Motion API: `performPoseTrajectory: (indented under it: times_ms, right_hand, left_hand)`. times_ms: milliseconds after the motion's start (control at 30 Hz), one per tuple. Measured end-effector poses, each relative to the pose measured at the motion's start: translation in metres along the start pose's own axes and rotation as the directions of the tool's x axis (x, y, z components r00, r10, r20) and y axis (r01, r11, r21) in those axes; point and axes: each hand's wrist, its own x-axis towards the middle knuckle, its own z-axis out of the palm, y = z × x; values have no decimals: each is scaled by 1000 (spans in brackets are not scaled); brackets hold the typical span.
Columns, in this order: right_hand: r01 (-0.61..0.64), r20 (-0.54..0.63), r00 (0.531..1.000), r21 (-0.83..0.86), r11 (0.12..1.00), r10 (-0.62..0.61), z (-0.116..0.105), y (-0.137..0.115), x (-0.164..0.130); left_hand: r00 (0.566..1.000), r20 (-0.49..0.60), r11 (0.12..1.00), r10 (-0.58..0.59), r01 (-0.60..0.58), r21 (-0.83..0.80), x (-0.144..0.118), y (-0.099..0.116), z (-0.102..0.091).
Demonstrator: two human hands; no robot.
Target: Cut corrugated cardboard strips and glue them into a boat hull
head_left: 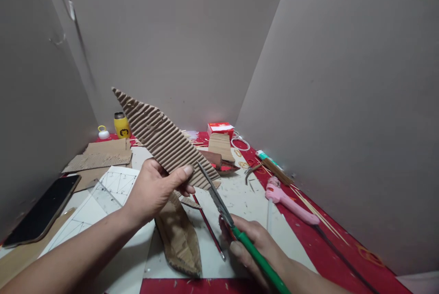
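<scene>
My left hand [161,184] grips a pointed, leaf-shaped piece of ribbed corrugated cardboard [161,136], thumb on top and fingers beneath. The piece is held up and tilted, its tip toward the upper left. My right hand [250,243] is closed around green-handled scissors [221,209]. Their blades are at the lower right end of the cardboard, one blade lying over its ribbed face. Below my left hand lies a curved brown cardboard form [180,237] with a dark edge. Beside it rests a dark red pencil [209,227].
At left are a phone [43,209], a ruler [106,193] on printed paper and cardboard scraps [103,154]. A yellow bottle [121,125] and red box [220,128] stand at the back. A pink glue gun [291,202] and thin sticks [318,214] lie at right. Grey walls enclose the table.
</scene>
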Motion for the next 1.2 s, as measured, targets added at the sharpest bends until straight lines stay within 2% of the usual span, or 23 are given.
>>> performPoseTrajectory:
  times_ms: [233,433,600,700,900,1067,1200]
  right_hand:
    - [-31,-8,999,-50,998,31,0,-7,3]
    - [-12,29,1000,55,998,11,4,1,2]
    - [74,-3,997,86,994,-74,7,6,1]
    - [50,-29,998,69,996,-48,6,3,0]
    - [-21,-25,999,40,999,22,4,-3,2]
    - [-63,6,998,-14,998,63,2,-5,4]
    - [-61,-3,998,34,998,61,3,-4,1]
  left_hand:
    - [994,35,995,-101,102,-21,-7,-7,10]
    - [992,66,993,-110,113,-43,-7,-8,11]
    - [991,95,994,-92,96,-43,-8,-11,10]
    - [989,119,994,-87,94,-56,-5,-12,6]
    - [999,-21,988,-33,29,-151,0,-16,1]
    - [998,-38,991,-52,46,-125,-7,-24,11]
    - [996,-61,985,-57,46,-163,-9,-28,16]
